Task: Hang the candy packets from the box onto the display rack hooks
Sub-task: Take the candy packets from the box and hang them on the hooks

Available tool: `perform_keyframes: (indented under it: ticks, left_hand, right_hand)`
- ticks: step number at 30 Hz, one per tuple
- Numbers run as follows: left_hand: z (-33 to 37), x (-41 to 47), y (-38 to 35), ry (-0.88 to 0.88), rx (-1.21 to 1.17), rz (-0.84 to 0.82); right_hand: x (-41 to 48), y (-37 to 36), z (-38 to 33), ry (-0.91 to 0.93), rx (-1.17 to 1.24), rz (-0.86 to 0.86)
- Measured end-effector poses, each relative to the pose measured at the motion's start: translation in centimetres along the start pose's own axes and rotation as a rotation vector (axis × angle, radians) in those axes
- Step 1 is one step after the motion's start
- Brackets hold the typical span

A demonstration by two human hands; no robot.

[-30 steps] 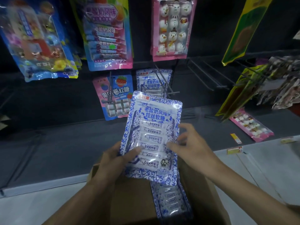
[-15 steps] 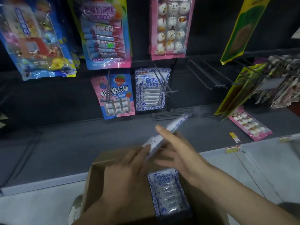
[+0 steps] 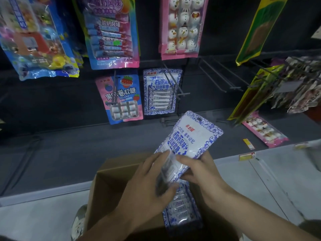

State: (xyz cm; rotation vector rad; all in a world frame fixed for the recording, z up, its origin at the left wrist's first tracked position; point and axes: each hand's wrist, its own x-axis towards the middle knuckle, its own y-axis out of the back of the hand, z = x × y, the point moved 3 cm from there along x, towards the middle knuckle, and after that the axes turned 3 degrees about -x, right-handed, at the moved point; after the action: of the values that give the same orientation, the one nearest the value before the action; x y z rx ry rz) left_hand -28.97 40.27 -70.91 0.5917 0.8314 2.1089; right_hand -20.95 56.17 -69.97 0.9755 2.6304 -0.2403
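Observation:
A white candy packet (image 3: 190, 139) with blue floral edging is held tilted over the open cardboard box (image 3: 112, 174), its hang hole pointing up and right and its white back side facing me. My left hand (image 3: 147, 185) grips its lower left edge. My right hand (image 3: 199, 169) holds its lower right side from beneath. More of the same packets (image 3: 180, 209) lie stacked inside the box. One matching packet (image 3: 160, 92) hangs on a rack hook (image 3: 172, 80) straight ahead.
A pink and blue strawberry candy packet (image 3: 121, 100) hangs left of the matching one. Bare hooks (image 3: 218, 75) jut out to the right. Other packets hang above; a pink packet (image 3: 264, 131) lies on the dark shelf at right. Yellow packets (image 3: 255, 94) hang far right.
The packet was turned from front side facing me, through edge-on, to back side facing me. Both hands shifted grip to its lower end. The view came closer to the rack.

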Motion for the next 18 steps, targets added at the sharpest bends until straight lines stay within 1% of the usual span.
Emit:
perform_keyframes:
  ticks: [2, 3, 4, 6, 7, 8, 10, 13, 14, 15, 16, 18]
  left_hand:
    - [0.0, 0.3, -0.5, 0.021, -0.123, -0.068]
    - [0.1, 0.5, -0.8, 0.036, -0.201, -0.072]
    - [0.1, 0.7, -1.0, 0.078, -0.318, -0.05]
    - [-0.3, 1.1, -0.8, 0.239, -0.626, 0.074]
    - [-0.7, 1.3, -0.7, 0.321, -0.746, 0.116]
    - [-1.2, 1.5, -0.6, 0.395, -0.819, 0.156]
    - [-2.7, 1.9, -0.7, 0.524, -0.909, 0.175]
    - [-4.1, 2.2, -0.9, 0.636, -1.133, 0.111]
    - [-4.1, 2.3, -0.9, 0.651, -1.187, 0.068]
    - [-4.0, 2.5, -0.8, 0.643, -1.212, 0.029]
    - [-3.8, 2.7, -0.8, 0.631, -1.221, -0.008]
    - [-3.4, 3.3, -0.7, 0.607, -1.22, -0.071]
  right_hand:
    - [-0.9, -0.8, -0.2, 0.046, -0.053, -0.027]
    - [-1.3, -1.1, -0.1, 0.067, -0.066, -0.062]
    - [-1.8, -1.5, -0.3, 0.08, -0.081, -0.11]
    - [-2.8, -2.1, -0.6, 0.063, -0.148, -0.218]
    - [-2.9, -2.0, -0.7, 0.058, -0.182, -0.24]
    - [-2.7, -1.8, -0.9, 0.067, -0.211, -0.226]
    - [-1.4, -0.6, -0.8, 0.098, -0.291, -0.125]
    - [1.5, 1.6, -1.1, 0.144, -0.417, 0.051]
    - [2.3, 2.2, -1.6, 0.153, -0.412, 0.087]
    - [3.3, 2.7, -2.1, 0.15, -0.354, 0.105]
    - [4.2, 3.2, -2.7, 0.146, -0.274, 0.095]
    - [5.7, 3.7, -3.7, 0.151, -0.154, 0.017]
